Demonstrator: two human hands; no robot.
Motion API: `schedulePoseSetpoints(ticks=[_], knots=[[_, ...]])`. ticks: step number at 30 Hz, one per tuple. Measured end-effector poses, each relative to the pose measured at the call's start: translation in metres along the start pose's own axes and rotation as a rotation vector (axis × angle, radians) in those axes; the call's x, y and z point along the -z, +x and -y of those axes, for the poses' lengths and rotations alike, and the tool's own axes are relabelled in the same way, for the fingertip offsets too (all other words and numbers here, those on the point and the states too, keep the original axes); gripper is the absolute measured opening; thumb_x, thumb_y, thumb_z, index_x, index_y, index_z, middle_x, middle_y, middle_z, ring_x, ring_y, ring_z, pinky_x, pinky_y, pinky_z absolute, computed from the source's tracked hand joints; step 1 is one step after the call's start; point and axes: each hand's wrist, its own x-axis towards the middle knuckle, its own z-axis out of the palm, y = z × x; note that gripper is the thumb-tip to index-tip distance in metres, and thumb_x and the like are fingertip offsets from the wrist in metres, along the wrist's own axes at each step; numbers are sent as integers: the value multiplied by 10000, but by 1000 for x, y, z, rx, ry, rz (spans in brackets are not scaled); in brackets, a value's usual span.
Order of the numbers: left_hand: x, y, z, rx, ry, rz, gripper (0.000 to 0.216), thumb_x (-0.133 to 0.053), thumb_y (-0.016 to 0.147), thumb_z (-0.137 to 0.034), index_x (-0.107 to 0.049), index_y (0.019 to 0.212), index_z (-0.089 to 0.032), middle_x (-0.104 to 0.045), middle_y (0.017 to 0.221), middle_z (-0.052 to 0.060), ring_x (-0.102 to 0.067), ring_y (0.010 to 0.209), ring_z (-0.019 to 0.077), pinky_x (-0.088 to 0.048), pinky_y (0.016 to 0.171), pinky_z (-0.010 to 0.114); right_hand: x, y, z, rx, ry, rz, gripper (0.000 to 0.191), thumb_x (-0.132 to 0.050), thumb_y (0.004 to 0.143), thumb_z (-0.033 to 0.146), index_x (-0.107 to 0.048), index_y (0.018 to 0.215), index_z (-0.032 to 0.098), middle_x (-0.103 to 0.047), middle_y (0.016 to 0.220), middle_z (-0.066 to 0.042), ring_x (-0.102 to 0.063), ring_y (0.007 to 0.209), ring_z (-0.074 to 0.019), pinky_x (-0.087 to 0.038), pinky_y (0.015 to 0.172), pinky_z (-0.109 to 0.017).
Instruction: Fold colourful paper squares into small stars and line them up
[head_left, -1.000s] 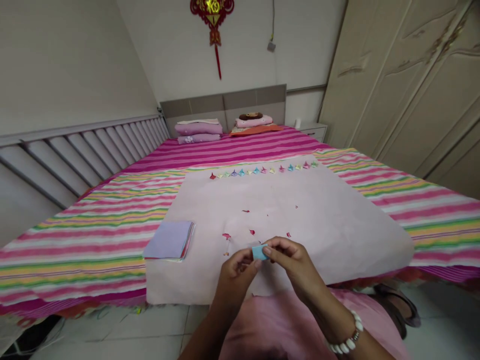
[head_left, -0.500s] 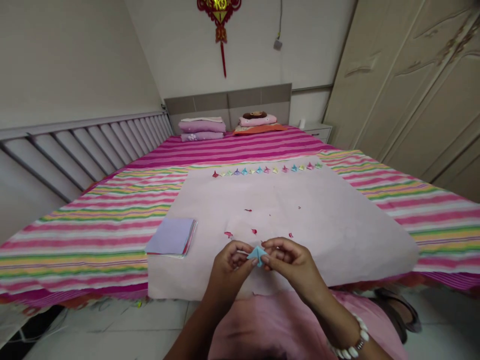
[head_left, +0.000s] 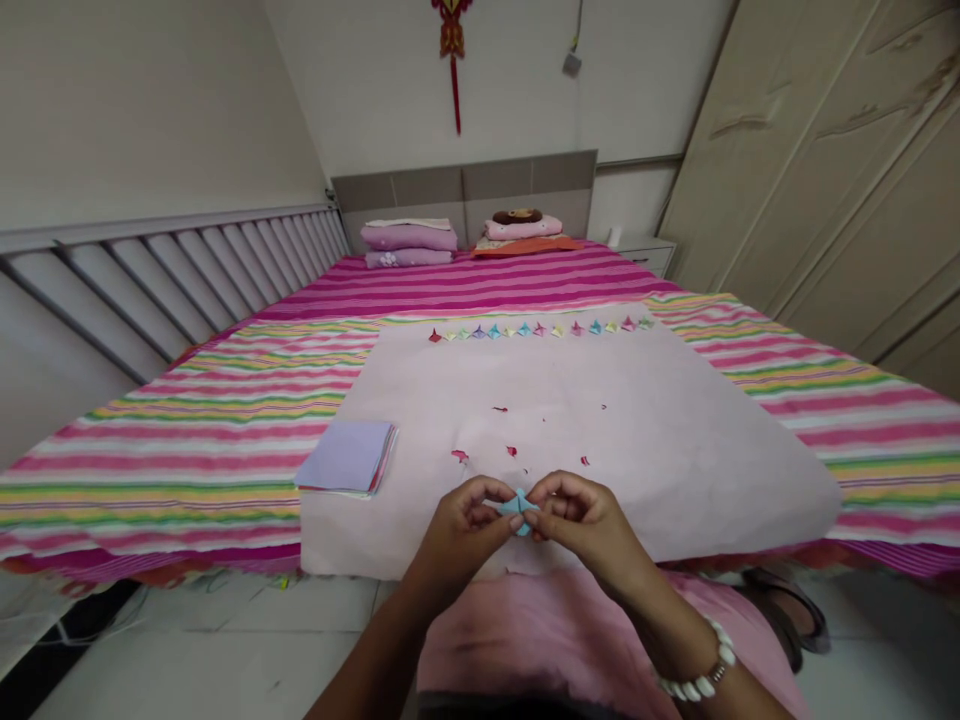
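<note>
A small folded piece of light blue paper (head_left: 519, 508) is pinched between both hands over the near part of the large pale sheet (head_left: 675, 440). My left hand (head_left: 469, 520) is closed on its left side, thumb and fingertips pressed together. My right hand (head_left: 581, 515) grips the right side in the same way, with a white bead bracelet on that wrist. The fingertips cover part of the folds. Just beyond the hands lie small red printed marks or scraps (head_left: 511, 452); which of these they are I cannot tell.
A stack of coloured paper squares (head_left: 346, 455), lilac on top, lies left of the hands. Across the sheet's far edge runs a row of small folded paper pieces (head_left: 525, 329). The sheet rests on a striped bedspread (head_left: 202, 430). Folded bedding (head_left: 409, 240) sits at the headboard.
The folded blue paper has changed shape: a small tip now stands up at its top between the fingertips. Both hands keep their pinch. The view has tilted slightly downward.
</note>
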Motion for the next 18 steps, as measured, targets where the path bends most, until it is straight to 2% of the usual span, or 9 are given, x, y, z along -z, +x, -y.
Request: schedulePoseSetpoints(ticks=[3,9,18], knots=[[0,1,2,26,-27,26,176,-739,694,-259,-629,795,-167,-687,686,5,-656,622,135,-492,586,231,0,0,0,-25,16,-7,278,-834,599,356,-653,699,170,-643,527,17,-590,492,-119,-467,507,-237],[-3,0,3,1,-73,-98,179,-779,633,-258,-650,710,-161,-667,589,-13,-632,559,123,-521,573,241,-3,-2,-1,-70,27,27,248,-816,628,338,-682,756,172,-693,566,-11,-632,523,-143,-488,536,-257],[-1,-8,0,20,-98,-88,125,-736,701,-245,-732,805,-176,-723,647,15,-668,615,137,-535,588,233,-3,-3,-6,-26,113,-16,127,-782,643,252,-713,714,173,-679,530,-5,-608,476,-130,-470,514,-249]])
